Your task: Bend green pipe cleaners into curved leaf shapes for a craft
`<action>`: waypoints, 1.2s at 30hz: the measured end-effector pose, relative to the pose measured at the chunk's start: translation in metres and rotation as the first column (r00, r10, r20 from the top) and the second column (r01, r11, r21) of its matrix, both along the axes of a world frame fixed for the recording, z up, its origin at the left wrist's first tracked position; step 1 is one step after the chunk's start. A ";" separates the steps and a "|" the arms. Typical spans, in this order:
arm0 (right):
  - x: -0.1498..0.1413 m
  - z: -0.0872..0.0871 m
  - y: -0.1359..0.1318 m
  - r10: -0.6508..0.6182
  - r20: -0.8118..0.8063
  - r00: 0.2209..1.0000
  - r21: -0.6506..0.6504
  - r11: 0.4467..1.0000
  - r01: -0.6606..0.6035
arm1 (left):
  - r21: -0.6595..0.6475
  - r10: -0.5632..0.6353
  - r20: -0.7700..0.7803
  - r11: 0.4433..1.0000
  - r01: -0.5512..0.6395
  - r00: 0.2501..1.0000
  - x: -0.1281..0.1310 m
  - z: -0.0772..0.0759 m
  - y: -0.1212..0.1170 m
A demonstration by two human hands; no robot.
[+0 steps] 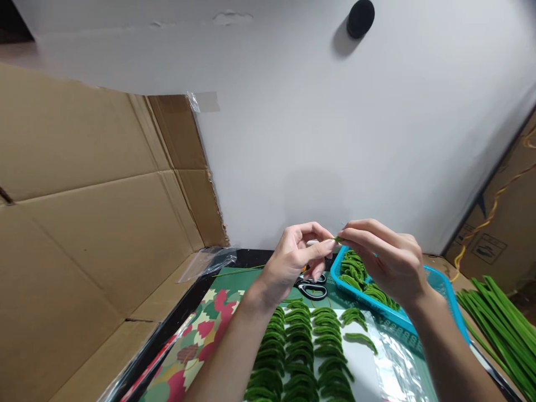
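Both my hands meet in front of the white board, above the work surface. My left hand (293, 255) pinches one end of a small green fuzzy piece (337, 239), which looks like a bit of chenille stem. The fingertips of my right hand (387, 258) close on the same piece from the other side, hiding most of it. Below lie several rows of curved green chenille leaves (299, 354) on a white sheet (360, 365). Scissors with black and white handles (313, 291) rest just beyond the rows, partly behind my left hand.
A blue plastic basket (450, 304) holding more green leaves stands behind my right forearm. Long green chenille stems (500, 329) lie at the far right. Cardboard (87, 223) walls the left side, and a white board (268, 151) rises at the back. Patterned paper (196, 346) covers the front left.
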State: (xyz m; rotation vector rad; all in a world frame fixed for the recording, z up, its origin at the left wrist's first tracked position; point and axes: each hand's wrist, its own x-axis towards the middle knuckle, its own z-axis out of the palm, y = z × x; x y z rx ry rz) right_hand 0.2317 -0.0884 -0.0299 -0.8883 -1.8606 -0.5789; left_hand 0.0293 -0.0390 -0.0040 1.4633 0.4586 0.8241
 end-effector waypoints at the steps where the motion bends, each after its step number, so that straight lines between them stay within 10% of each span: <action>1: -0.001 0.000 0.000 0.016 -0.008 1.000 -0.024 1.000 -0.016 | 0.030 0.011 -0.005 0.999 -0.011 1.000 0.001 0.000 -0.001; 7: -0.010 0.006 -0.004 0.119 -0.275 0.954 -0.306 0.930 -0.204 | 0.384 0.224 -0.113 0.908 -0.165 0.968 0.004 0.000 -0.010; 9: -0.015 0.010 -0.005 0.114 -0.448 0.887 -0.408 0.856 -0.316 | 0.662 0.386 -0.091 0.712 -0.234 0.918 0.004 -0.004 -0.010; 12: -0.022 0.013 -0.003 0.092 -0.702 0.707 -0.480 0.673 -0.564 | 0.951 0.569 0.006 0.251 -0.181 0.822 0.004 -0.014 -0.008; 15: -0.025 0.013 0.000 0.056 -0.805 0.591 -0.454 0.583 -0.674 | 0.990 0.625 0.048 0.075 -0.120 0.779 0.005 -0.020 -0.005; 17: -0.026 0.012 0.000 0.057 -0.764 0.642 -0.452 0.663 -0.597 | 0.971 0.617 0.052 0.154 -0.185 0.785 0.006 -0.020 -0.005; 22: -0.023 0.010 -0.005 0.082 -0.416 0.906 -0.324 0.917 -0.232 | 0.580 0.384 -0.062 0.765 -0.280 0.921 0.003 -0.006 -0.009; 24: -0.020 0.010 -0.006 0.114 -0.311 0.944 -0.263 0.944 -0.201 | 0.391 0.256 -0.053 0.895 -0.216 0.965 0.000 -0.001 -0.009; 36: -0.012 0.002 -0.005 -0.023 -0.061 0.998 -0.009 1.000 0.022 | 0.247 0.082 0.013 0.965 -0.083 0.997 0.002 0.000 -0.010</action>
